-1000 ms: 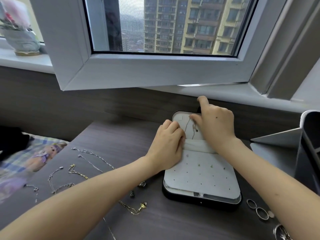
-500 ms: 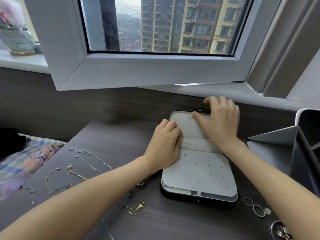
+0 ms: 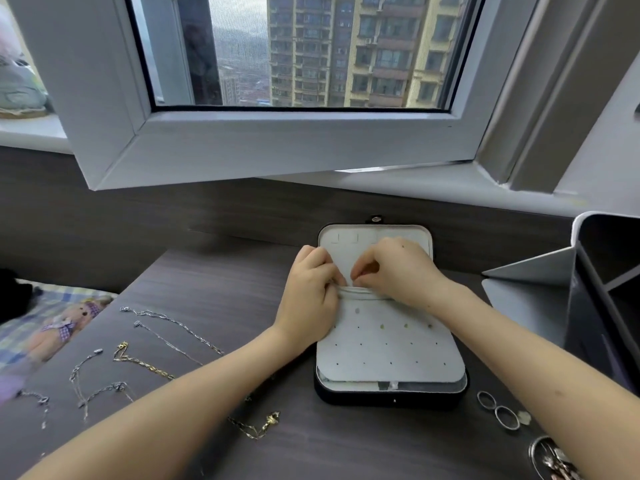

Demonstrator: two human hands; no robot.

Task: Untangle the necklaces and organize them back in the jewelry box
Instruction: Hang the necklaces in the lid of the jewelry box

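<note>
We see the jewelry box (image 3: 390, 396) lying open on the dark bench (image 3: 221, 285), right of the frame's centre, with both hands over its pale lining. The left hand (image 3: 308, 299) has its grip curled on the pocket rim (image 3: 363, 293) across the box's middle. The right hand (image 3: 398, 271) has thumb and forefinger pressed together just above that rim, though we cannot tell what lies between them. The necklaces (image 3: 173, 329), silver and gold, lie spread on the bench at lower left, and rings (image 3: 498, 410) sit at lower right near the box.
</note>
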